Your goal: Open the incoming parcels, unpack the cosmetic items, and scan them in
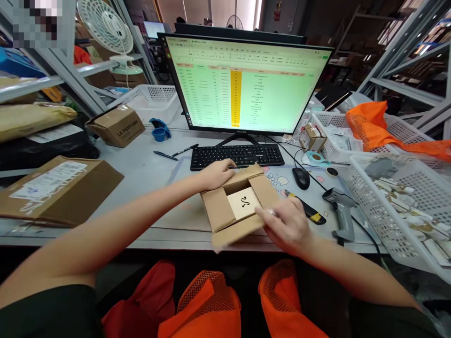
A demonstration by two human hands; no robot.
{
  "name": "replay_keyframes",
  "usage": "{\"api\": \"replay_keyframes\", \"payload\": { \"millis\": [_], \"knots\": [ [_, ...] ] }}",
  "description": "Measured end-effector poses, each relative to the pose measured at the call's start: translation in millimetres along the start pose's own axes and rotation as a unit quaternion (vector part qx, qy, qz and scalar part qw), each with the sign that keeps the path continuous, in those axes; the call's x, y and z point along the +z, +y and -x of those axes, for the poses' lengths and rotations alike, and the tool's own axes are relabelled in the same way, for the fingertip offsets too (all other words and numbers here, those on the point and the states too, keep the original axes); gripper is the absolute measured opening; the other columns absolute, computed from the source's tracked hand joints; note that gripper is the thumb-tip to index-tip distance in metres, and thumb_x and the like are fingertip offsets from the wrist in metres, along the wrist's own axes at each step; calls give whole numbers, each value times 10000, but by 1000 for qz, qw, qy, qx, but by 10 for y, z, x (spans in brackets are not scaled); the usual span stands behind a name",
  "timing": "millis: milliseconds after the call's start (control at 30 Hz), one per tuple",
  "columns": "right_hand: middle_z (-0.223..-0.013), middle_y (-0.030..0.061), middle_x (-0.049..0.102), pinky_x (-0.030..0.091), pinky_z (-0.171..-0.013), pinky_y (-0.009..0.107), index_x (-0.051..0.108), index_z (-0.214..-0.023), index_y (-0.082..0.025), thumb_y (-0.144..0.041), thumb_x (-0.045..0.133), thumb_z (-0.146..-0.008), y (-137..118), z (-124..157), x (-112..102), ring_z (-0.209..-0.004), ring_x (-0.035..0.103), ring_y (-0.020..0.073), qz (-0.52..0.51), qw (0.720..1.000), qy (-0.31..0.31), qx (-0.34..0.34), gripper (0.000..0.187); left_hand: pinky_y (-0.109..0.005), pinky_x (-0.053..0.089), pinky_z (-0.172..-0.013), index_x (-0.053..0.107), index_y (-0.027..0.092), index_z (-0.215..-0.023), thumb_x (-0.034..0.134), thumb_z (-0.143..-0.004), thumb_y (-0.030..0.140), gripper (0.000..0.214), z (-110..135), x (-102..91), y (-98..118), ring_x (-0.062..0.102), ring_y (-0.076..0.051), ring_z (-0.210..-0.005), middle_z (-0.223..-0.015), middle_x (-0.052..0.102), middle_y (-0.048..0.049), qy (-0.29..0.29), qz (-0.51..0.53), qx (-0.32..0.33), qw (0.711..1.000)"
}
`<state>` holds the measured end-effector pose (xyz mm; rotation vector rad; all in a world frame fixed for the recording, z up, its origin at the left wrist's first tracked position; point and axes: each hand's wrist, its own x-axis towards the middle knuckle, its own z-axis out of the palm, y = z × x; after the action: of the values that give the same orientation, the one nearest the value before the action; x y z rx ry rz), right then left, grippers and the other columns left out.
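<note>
An open cardboard box (220, 206) sits on the desk in front of the keyboard, its flaps folded outward. Inside lies a cream-coloured box (240, 204) with a black curled mark on top. My left hand (218, 174) grips the far left edge of the cardboard box, fingers curled over the back flap. At the right side, my right hand (287, 225) has its fingers closed at the corner of the near flap, close to the cream box. That near flap is blurred by motion. My right fingertips are partly hidden.
Behind stand a keyboard (239, 156) and a monitor (246, 84). To the right lie a mouse (301, 178), a box cutter (310, 211), a barcode scanner (340, 213) and white baskets (373, 225). Left are cardboard parcels (70, 188), pens (165, 155) and a blue container (160, 131).
</note>
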<state>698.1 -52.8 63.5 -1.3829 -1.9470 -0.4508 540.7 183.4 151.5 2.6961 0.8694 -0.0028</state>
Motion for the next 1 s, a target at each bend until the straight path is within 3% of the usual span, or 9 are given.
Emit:
{"api": "replay_keyframes", "payload": {
  "millis": [100,233,300,433,500,600,700,833,1000],
  "knots": [
    [-1062,98,686,557,-939,473,695,-1363,-299,-120,601,-917,-118,388,164,-1126,681,297,-5,999,41,16,490,-490,454,-1137,703,203,-1261,463,-1017,322,362,465,-9,145,618,-305,-1306,-1360,687,-147,108,-69,137,982],
    [-1249,179,688,574,-958,522,727,-1300,-196,-261,601,-938,-112,353,-127,-1253,643,359,-63,997,-41,5,388,-555,338,-1235,672,240,-1276,578,-988,465,377,1060,123,239,555,-335,-1387,-1397,662,-130,63,-56,257,963],
    [-1162,149,727,568,-940,480,751,-1229,-204,-307,562,-989,-14,38,-412,-1110,694,303,-109,987,-118,6,322,-580,341,-1223,653,227,-1175,619,-930,577,428,1186,321,173,610,-329,-1254,-1259,681,-140,122,-11,254,959],
    [-1180,169,721,564,-825,425,700,-1305,-193,-490,574,-1015,198,-702,-611,-993,719,306,-35,958,-247,145,433,-680,351,-1179,482,295,-889,724,-668,809,609,1285,804,35,602,-278,-885,-810,510,-4,384,31,190,903],
    [-1207,213,710,561,-769,442,650,-1364,-147,-597,656,-936,250,-883,-499,-954,728,357,14,931,-306,200,621,-705,382,-1145,406,302,-857,699,-714,749,553,1398,996,45,583,-266,-809,-745,409,25,475,16,99,874],
    [-1240,206,723,563,-826,449,604,-1412,-142,-518,661,-925,322,-817,-367,-1003,729,369,-26,912,-346,216,618,-695,377,-1153,401,293,-861,680,-859,491,342,1663,1085,123,655,-272,-910,-806,511,7,512,5,36,858],
    [-1222,140,757,569,-863,397,544,-1488,-175,-341,533,-970,457,-527,-422,-1036,733,305,-134,919,-271,254,545,-630,368,-1161,543,276,-869,696,-920,346,176,1876,818,195,698,-283,-1036,-933,666,-23,424,-24,50,904],
    [-1138,82,781,592,-823,380,563,-1482,-205,-191,353,-951,537,-164,-453,-1027,736,274,-276,902,-127,306,571,-415,533,-891,725,265,-1110,583,-1008,377,208,1794,158,286,704,-263,-971,-1095,742,-70,175,-72,49,981],
    [-1246,158,735,608,-848,417,554,-1463,-161,-260,303,-955,149,182,-132,-1092,725,301,-361,846,-14,392,575,-356,541,-841,727,265,-1245,667,-923,402,355,1353,-162,405,706,-274,-988,-1247,712,-100,-51,-105,105,988]
  ]
}}
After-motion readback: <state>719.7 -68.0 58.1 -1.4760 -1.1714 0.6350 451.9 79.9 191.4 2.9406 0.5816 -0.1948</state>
